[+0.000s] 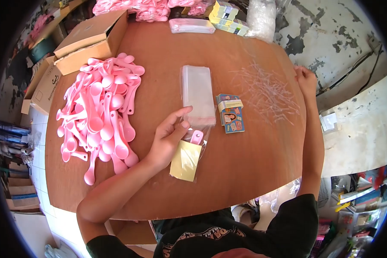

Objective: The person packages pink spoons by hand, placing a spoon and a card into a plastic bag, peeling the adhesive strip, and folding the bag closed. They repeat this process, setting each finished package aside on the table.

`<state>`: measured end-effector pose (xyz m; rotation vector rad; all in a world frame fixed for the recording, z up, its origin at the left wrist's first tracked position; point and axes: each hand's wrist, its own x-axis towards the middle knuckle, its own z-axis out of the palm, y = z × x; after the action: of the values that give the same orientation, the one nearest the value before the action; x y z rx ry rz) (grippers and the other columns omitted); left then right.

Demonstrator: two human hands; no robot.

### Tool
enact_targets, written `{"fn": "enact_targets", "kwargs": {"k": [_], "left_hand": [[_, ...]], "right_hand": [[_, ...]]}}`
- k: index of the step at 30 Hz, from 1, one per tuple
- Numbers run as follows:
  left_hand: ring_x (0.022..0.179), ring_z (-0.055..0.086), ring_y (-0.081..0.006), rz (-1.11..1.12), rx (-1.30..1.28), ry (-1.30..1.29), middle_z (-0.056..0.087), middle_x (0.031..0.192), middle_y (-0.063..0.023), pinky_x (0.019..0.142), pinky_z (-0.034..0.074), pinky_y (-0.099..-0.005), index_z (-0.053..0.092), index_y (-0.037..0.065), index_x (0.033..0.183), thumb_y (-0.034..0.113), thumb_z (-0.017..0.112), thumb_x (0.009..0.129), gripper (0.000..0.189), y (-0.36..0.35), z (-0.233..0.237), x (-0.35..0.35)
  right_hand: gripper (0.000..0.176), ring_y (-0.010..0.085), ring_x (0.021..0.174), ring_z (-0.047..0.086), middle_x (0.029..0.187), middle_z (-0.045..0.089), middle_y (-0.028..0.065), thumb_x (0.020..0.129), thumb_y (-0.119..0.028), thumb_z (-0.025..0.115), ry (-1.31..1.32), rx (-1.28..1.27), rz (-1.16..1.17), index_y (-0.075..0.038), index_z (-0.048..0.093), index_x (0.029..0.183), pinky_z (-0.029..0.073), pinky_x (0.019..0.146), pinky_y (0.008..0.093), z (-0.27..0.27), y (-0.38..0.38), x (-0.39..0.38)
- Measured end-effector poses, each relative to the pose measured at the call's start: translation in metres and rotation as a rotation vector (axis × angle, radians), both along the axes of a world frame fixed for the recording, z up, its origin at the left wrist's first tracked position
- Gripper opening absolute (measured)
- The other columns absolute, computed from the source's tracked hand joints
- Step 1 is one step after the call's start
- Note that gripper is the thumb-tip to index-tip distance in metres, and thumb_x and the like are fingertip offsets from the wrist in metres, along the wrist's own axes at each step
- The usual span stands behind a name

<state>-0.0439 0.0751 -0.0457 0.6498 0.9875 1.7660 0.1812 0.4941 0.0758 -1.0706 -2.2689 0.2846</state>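
Observation:
My left hand is closed, thumb and forefinger together at the upper edge of a clear plastic bag. Inside that bag are a yellow card and a pink spoon, of which the handle shows. Just beyond the fingers lies a stack of clear plastic bags. My right hand is over the table's right edge with curled fingers; whatever it may hold is too small to make out. Near it spreads a pile of thin clear strips. A banded stack of printed cards sits between.
Many pink spoons are heaped on the left of the wooden table. Behind them stands a cardboard box. Along the far edge lie a pack of clear bags, stacked card bundles and a plastic-wrapped roll.

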Motion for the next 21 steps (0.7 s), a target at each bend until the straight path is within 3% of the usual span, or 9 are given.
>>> {"fn": "enact_targets", "kwargs": {"k": [2,4,5,7,11,16,18,21], "left_hand": [[0.081,0.061,-0.0087,0.010,0.022,0.057,0.062,0.089,-0.0035,0.066,0.047,-0.0222,0.040,0.005,0.135,0.013,0.047,0.098,0.039,0.001,-0.006,-0.001],[0.080,0.062,-0.0092,0.005,0.024,0.064,0.063,0.089,-0.0048,0.066,0.048,-0.0230,0.041,0.005,0.134,0.014,0.047,0.098,0.038,-0.001,-0.004,-0.001],[0.079,0.062,-0.0096,-0.001,0.036,0.051,0.063,0.088,-0.0051,0.066,0.049,-0.0233,0.041,0.005,0.134,0.015,0.047,0.098,0.037,-0.002,-0.001,0.000],[0.076,0.065,-0.0137,0.022,0.055,0.071,0.065,0.089,-0.0090,0.065,0.052,-0.0262,0.040,0.004,0.133,0.017,0.045,0.099,0.037,-0.001,-0.001,0.001],[0.077,0.064,-0.0128,0.015,0.105,0.126,0.066,0.091,-0.0092,0.066,0.051,-0.0253,0.037,0.004,0.134,0.019,0.045,0.099,0.038,0.002,-0.011,0.001],[0.085,0.063,-0.0141,0.007,0.147,0.133,0.064,0.095,-0.0106,0.073,0.050,-0.0268,0.037,0.002,0.134,0.017,0.046,0.099,0.039,-0.005,-0.003,0.003],[0.087,0.062,-0.0144,-0.011,0.180,0.156,0.063,0.099,-0.0110,0.075,0.050,-0.0268,0.035,0.002,0.136,0.018,0.046,0.099,0.041,-0.007,0.000,0.005],[0.101,0.058,-0.0172,0.006,0.228,0.182,0.059,0.109,-0.0104,0.088,0.045,-0.0313,0.030,0.002,0.139,0.042,0.038,0.099,0.057,-0.008,-0.001,0.007]], "right_hand": [[0.023,0.0100,0.079,0.062,0.085,0.068,0.0101,0.084,-0.019,0.063,-0.052,-0.055,-0.107,-0.001,0.068,0.097,0.047,0.070,0.0244,0.004,-0.044,-0.001],[0.019,0.0085,0.077,0.058,0.078,0.064,0.0015,0.088,-0.015,0.061,0.045,0.027,0.253,-0.001,0.066,0.100,0.045,0.071,0.0223,-0.001,-0.077,0.003],[0.019,0.0085,0.077,0.058,0.078,0.064,0.0015,0.088,-0.015,0.061,0.044,0.028,0.253,-0.001,0.066,0.100,0.045,0.071,0.0223,-0.002,-0.098,0.005],[0.022,0.0089,0.085,0.059,0.088,0.065,0.0024,0.089,-0.017,0.061,0.182,-0.342,0.290,-0.002,0.066,0.103,0.045,0.078,0.0232,0.006,-0.156,-0.001],[0.029,0.0117,0.087,0.061,0.096,0.066,0.0043,0.090,-0.024,0.061,0.162,-0.748,0.523,0.000,0.064,0.107,0.046,0.082,0.0264,-0.013,-0.246,-0.025],[0.028,0.0111,0.085,0.060,0.092,0.064,0.0034,0.092,-0.023,0.060,0.179,-1.018,0.559,0.000,0.062,0.108,0.047,0.078,0.0264,-0.047,-0.312,-0.069],[0.023,0.0103,0.084,0.061,0.092,0.065,0.0047,0.091,-0.018,0.061,0.271,-0.953,0.586,0.001,0.063,0.104,0.048,0.075,0.0253,-0.060,-0.313,-0.083],[0.015,0.0096,0.082,0.062,0.091,0.065,0.0061,0.089,-0.010,0.063,0.391,-0.761,0.629,0.002,0.063,0.099,0.048,0.070,0.0237,-0.042,-0.316,-0.081]]}}
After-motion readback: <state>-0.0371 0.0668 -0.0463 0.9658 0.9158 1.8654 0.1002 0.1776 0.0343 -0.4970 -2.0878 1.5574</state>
